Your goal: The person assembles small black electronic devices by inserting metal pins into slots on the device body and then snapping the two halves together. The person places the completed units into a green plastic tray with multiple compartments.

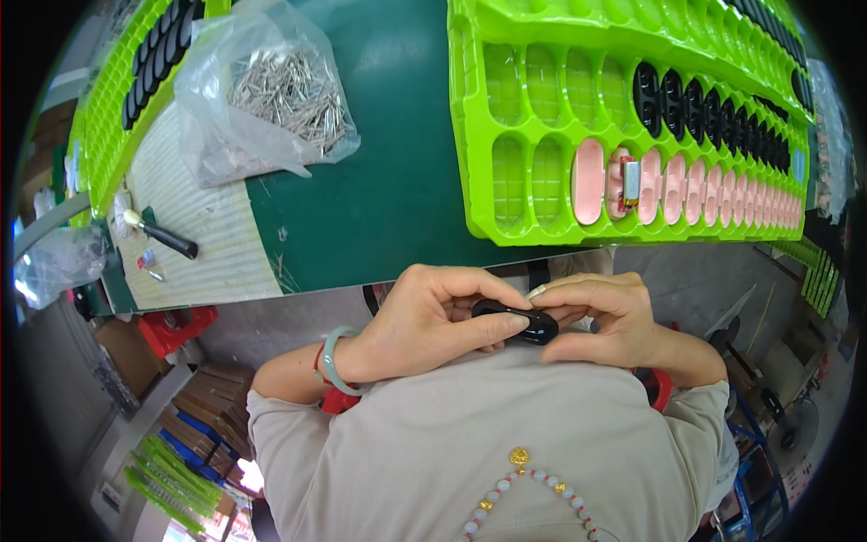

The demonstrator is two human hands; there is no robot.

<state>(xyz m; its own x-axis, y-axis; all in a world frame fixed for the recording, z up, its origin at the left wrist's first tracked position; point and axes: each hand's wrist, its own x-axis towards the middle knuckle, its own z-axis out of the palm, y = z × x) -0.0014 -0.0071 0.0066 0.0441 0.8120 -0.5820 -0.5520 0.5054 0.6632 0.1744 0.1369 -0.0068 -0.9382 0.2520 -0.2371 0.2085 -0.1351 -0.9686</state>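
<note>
Both my hands meet just below the near edge of the green table [388, 181], close to my chest. My left hand [424, 321] and my right hand [601, 316] together grip one small black oval shell [524, 323], fingers pressing on its top and ends. A pale green bangle sits on my left wrist. Straight above my hands lies a bright green tray [515, 135] with pink oval shells [673, 185] in its near row and black oval shells [695, 104] in the row behind. One small metal part [630, 181] rests among the pink shells.
A clear plastic bag of several thin metal pins [271, 95] lies at the table's far left. Left of it stands another green tray [135, 81] with black shells. A black-handled tool [163, 237] rests on a white ribbed mat [208, 235]. Crates and boxes stand on the floor below.
</note>
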